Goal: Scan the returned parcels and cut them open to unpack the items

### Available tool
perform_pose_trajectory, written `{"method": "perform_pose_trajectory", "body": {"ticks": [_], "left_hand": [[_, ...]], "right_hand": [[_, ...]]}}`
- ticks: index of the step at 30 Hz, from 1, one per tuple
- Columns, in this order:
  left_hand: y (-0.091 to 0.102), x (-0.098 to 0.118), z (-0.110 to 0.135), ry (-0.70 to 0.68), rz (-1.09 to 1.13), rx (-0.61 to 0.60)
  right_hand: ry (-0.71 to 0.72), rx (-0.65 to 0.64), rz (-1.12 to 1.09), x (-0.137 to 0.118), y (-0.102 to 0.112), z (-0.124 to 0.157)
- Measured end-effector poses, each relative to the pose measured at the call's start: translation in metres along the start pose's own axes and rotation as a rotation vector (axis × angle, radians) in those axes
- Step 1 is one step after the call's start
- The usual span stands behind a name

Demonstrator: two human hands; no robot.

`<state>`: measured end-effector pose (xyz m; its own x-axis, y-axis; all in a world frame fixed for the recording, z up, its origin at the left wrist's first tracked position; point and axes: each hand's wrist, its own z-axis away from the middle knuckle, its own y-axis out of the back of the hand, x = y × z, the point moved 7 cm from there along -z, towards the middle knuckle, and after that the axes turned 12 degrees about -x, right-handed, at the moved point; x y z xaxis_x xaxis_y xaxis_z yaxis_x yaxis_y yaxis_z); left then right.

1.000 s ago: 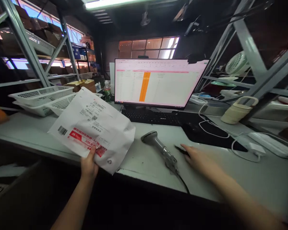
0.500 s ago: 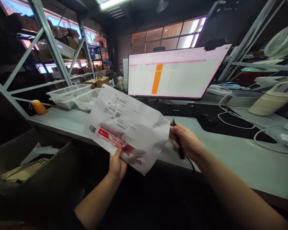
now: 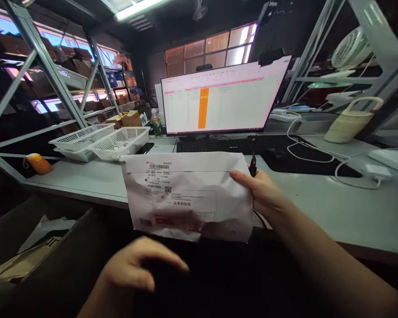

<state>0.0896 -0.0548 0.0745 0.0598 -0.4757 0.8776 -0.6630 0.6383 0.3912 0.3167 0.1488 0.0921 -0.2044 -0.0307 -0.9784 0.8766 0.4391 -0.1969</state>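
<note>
A white shipping mailer point(image 3: 192, 190) with printed labels, a QR code and red print hangs over the front edge of the desk. My right hand point(image 3: 264, 189) grips its right edge, with the thumb on the printed face. That same hand also has a slim black tool point(image 3: 253, 165) in it, its tip showing above the fingers; its kind is unclear. Below the mailer's lower left, my left hand point(image 3: 135, 263) is apart from it, thumb and fingers spread with nothing between them. The mailer's back and the right fingers behind it are hidden.
White plastic baskets point(image 3: 119, 145) stand at the desk's left, near an orange bottle point(image 3: 39, 164). Behind the mailer are a keyboard point(image 3: 215, 145) and a monitor point(image 3: 239, 106). White cables point(image 3: 318, 155) cross the right side. An open bin point(image 3: 63, 247) with packages sits lower left.
My left hand has let go of the mailer and dropped below it. My right hand has taken hold of its right edge, and the mailer has turned nearly level. The view has shifted right.
</note>
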Motion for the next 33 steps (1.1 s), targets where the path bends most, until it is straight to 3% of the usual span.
{"method": "perform_pose_trajectory", "body": {"ticks": [2,3,4,6,9,12,15,17,22,27,29,31,33], "left_hand": [[0.043,0.021,0.012,0.060,-0.386,0.429],[0.057,0.028,0.014,0.125,-0.611,0.569],[0.065,0.031,0.010,0.199,-0.805,0.613],[0.072,0.015,-0.008,0.369,-0.979,0.496],[0.068,-0.033,-0.024,0.604,-0.800,0.266],[0.057,-0.070,-0.020,0.679,-0.540,0.232],[0.047,-0.092,-0.012,0.700,-0.432,0.223],[0.045,-0.097,-0.009,0.714,-0.535,0.216],[0.033,-0.103,-0.015,0.665,-0.820,0.086],[0.031,-0.116,-0.006,0.709,-0.676,0.127],[0.029,-0.118,-0.004,0.697,-0.595,0.122],[0.027,-0.116,-0.005,0.696,-0.579,0.106],[0.025,-0.111,-0.010,0.712,-0.617,0.078]], "right_hand": [[-0.071,-0.054,0.006,0.011,-0.009,0.004],[-0.108,-0.095,0.009,0.018,-0.016,0.006],[-0.145,-0.140,0.014,0.025,-0.023,0.008],[-0.196,-0.219,0.039,0.038,-0.035,0.013],[-0.239,-0.304,0.094,0.056,-0.043,0.017],[-0.294,-0.389,0.165,0.073,-0.042,0.017],[-0.214,-0.413,0.456,0.078,-0.034,0.013],[-0.131,-0.423,0.629,0.079,-0.031,0.011],[-0.101,-0.410,0.710,0.088,-0.028,0.015],[-0.034,-0.267,1.356,0.075,-0.025,0.026],[0.000,-0.213,1.502,0.066,-0.025,0.032],[0.044,-0.243,1.554,0.060,-0.031,0.040],[0.097,-0.374,1.576,0.060,-0.045,0.051]]}}
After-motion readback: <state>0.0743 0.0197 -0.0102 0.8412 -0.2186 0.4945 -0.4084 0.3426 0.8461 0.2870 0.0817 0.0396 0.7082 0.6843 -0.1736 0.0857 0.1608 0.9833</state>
